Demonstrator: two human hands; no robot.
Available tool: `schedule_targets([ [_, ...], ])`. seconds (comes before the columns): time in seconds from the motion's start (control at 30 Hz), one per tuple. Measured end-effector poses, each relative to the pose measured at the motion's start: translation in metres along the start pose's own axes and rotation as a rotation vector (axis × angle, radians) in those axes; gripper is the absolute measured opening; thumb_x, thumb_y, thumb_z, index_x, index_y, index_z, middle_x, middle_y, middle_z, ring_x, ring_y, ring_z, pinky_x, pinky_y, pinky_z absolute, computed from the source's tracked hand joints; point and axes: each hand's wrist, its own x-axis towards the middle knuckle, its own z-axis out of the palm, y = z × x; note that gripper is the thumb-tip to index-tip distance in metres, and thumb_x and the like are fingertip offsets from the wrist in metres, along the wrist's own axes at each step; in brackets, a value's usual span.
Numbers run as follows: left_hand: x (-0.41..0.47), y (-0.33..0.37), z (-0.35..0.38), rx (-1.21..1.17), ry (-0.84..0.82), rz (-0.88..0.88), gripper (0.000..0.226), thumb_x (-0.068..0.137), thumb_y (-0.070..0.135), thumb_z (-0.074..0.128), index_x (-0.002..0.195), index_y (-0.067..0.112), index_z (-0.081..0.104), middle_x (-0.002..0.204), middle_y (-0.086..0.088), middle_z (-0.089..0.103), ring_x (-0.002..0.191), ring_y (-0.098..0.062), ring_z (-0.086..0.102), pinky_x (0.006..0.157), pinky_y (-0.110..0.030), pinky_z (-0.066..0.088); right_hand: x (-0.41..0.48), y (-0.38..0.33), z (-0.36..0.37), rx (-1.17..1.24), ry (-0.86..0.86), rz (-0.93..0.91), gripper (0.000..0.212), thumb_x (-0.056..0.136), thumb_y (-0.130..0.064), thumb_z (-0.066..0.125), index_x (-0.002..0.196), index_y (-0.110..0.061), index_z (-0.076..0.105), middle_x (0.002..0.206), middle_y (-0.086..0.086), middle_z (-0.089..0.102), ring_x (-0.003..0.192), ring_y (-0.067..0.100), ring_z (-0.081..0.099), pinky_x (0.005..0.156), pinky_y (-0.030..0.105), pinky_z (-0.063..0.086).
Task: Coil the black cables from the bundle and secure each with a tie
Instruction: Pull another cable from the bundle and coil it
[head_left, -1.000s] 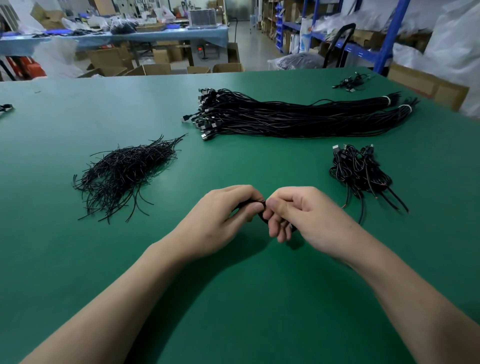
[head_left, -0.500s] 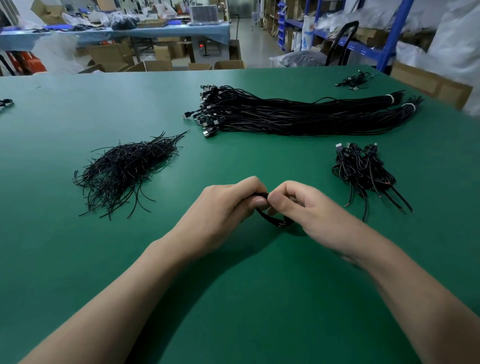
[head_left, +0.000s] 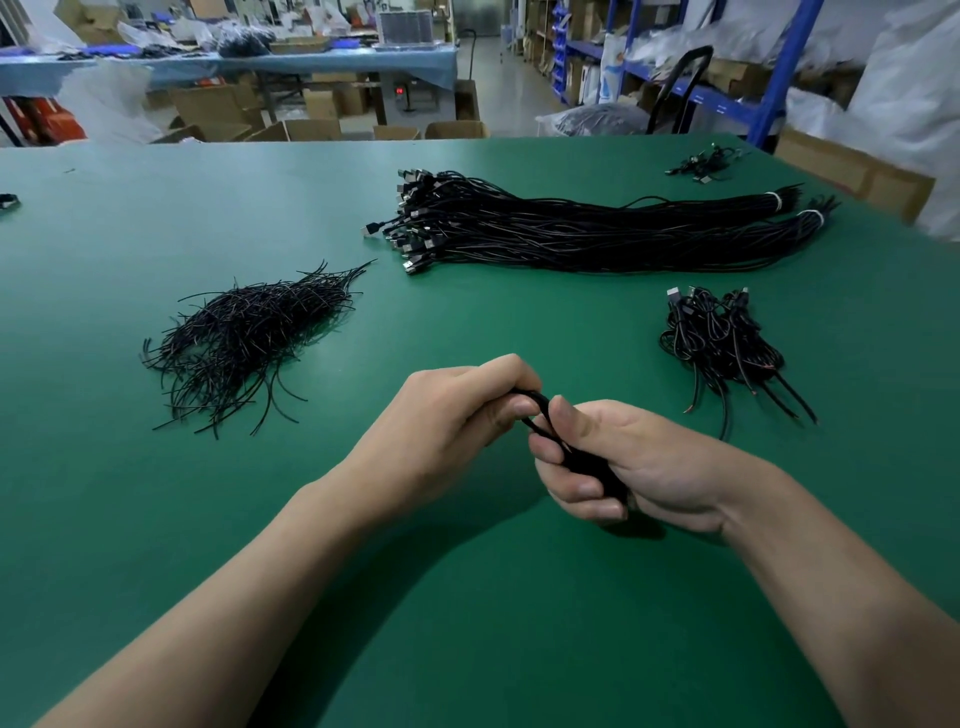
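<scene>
L hand (head_left: 457, 410), R hand (head_left: 639, 462) grip cable (head_left: 539, 404); boxes (head_left: 311, 130) behind, contents unclear.

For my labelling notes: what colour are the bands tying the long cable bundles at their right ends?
White; the head view shows the bands clearly.

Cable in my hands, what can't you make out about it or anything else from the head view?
Head view:
- Coiled cable: mostly hidden inside the left hand and right hand; loop count unreadable.
- Whether it is tied yet: fingers cover its middle.
- Far cable cluster: too small to tell its parts.
- Dark object: cut off by the left edge.
</scene>
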Motion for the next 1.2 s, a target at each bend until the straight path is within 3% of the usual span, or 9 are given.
schedule_targets([
  [0.13,-0.001,-0.002,-0.001,0.016,0.000,0.015,0.018,0.105,0.040,0.044,0.095,0.028,0.052,0.067,0.020,0.045,0.062,-0.006,0.042,0.059,-0.022,0.037,0.000,-0.001,0.002,-0.025,0.014,-0.020,0.041,0.099,-0.052,0.043,0.079,-0.016,0.048,0.054,-0.001,0.039,0.037,0.008,0.027,0.040,0.017,0.028],
  [0.33,-0.002,-0.004,-0.003,0.105,0.029,0.059,0.017,0.104,0.038,0.046,0.098,0.025,0.055,0.073,0.027,0.046,0.066,0.001,0.044,0.062,-0.021,0.039,-0.002,0.000,0.000,-0.151,0.027,-0.040,0.030,0.103,-0.039,0.044,0.084,-0.017,0.053,0.061,-0.003,0.040,0.051,0.011,0.026,0.047,0.017,0.026],
  [0.43,-0.001,-0.006,-0.005,0.132,0.049,0.058,0.020,0.104,0.038,0.046,0.098,0.023,0.058,0.073,0.024,0.046,0.065,-0.004,0.044,0.062,-0.024,0.041,0.002,0.002,0.002,-0.233,0.089,-0.092,0.029,0.102,-0.039,0.044,0.084,-0.017,0.050,0.061,-0.005,0.039,0.051,0.011,0.024,0.045,0.018,0.023],
  [0.57,0.001,-0.010,-0.010,0.291,-0.032,0.069,0.033,0.103,0.037,0.043,0.100,0.011,0.063,0.082,0.016,0.055,0.074,-0.009,0.049,0.066,-0.032,0.047,0.005,0.003,0.004,-0.666,0.333,-0.159,0.031,0.106,-0.038,0.046,0.082,-0.019,0.049,0.063,-0.013,0.047,0.055,0.008,0.040,0.054,0.027,0.033],
  [0.67,0.002,-0.009,-0.014,0.428,-0.122,0.091,0.039,0.104,0.040,0.037,0.106,0.011,0.064,0.094,0.007,0.065,0.085,-0.015,0.056,0.070,-0.034,0.049,0.005,0.004,0.005,-1.039,0.481,-0.128,0.028,0.105,-0.040,0.046,0.082,-0.022,0.045,0.068,-0.002,0.057,0.061,0.021,0.052,0.062,0.044,0.044],
  [0.83,0.004,-0.005,-0.010,0.532,-0.280,0.034,0.054,0.101,0.050,0.024,0.107,0.012,0.061,0.094,0.002,0.067,0.084,-0.023,0.061,0.075,-0.041,0.049,0.007,0.002,0.012,-1.218,0.478,-0.089,0.033,0.106,-0.047,0.036,0.085,-0.022,0.039,0.073,0.002,0.059,0.067,0.025,0.054,0.065,0.046,0.046],
  [0.93,0.000,-0.008,-0.008,0.497,-0.264,-0.043,0.062,0.098,0.058,0.017,0.103,0.011,0.057,0.076,0.002,0.057,0.069,-0.027,0.054,0.065,-0.042,0.046,0.007,0.001,0.014,-1.270,0.471,-0.081,0.033,0.106,-0.047,0.035,0.082,-0.024,0.033,0.068,-0.003,0.051,0.065,0.024,0.050,0.061,0.044,0.039],
  [1.07,-0.003,-0.011,-0.004,0.445,-0.164,-0.104,0.051,0.105,0.054,0.022,0.098,0.017,0.057,0.061,0.009,0.045,0.059,-0.024,0.045,0.058,-0.037,0.036,0.010,0.001,0.020,-1.462,0.529,-0.130,0.030,0.105,-0.048,0.032,0.087,-0.024,0.031,0.067,-0.009,0.040,0.063,0.023,0.041,0.058,0.040,0.028],
  [1.2,-0.005,-0.011,-0.003,0.171,-0.238,-0.267,0.043,0.100,0.053,0.028,0.086,0.023,0.056,0.064,0.003,0.053,0.063,-0.018,0.049,0.066,-0.039,0.043,0.014,0.007,0.021,-1.616,0.547,-0.179,0.027,0.107,-0.045,0.029,0.096,-0.022,0.040,0.080,-0.007,0.052,0.071,0.026,0.056,0.059,0.038,0.034],
])
